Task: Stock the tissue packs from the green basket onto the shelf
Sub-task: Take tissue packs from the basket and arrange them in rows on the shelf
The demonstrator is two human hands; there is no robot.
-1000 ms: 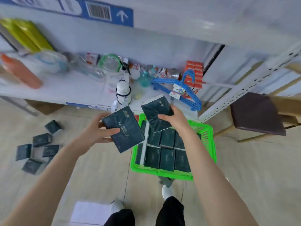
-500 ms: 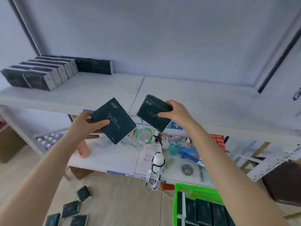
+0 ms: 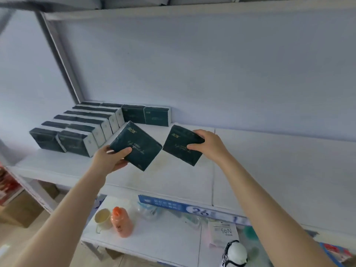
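**Hand state.** The left hand clamps the lower-left corner of the left tissue pack, with the thumb on the printed face and the fingers underneath. The right hand clamps the right edge of the right tissue pack, with the thumb on the face and the fingers curled over the top. Both grips are unchanged from half a second ago.

**Pack position.** Both packs are tilted, side by side and apart, at frame centre. Earlier they were level with the front edge of the shelf. They now hang over its white board, with the left pack just beside the stocked packs.

**View change.** The camera has tilted upward. The stocked packs, which stand on edge in rows, have shifted from upper left to middle left. The green basket, earlier at lower right, has left the frame.

**Lower frame.** A blue label strip runs along the shelf edge. On the board below stand an orange bottle and a cup, touching each other. A white mask lies at lower right.
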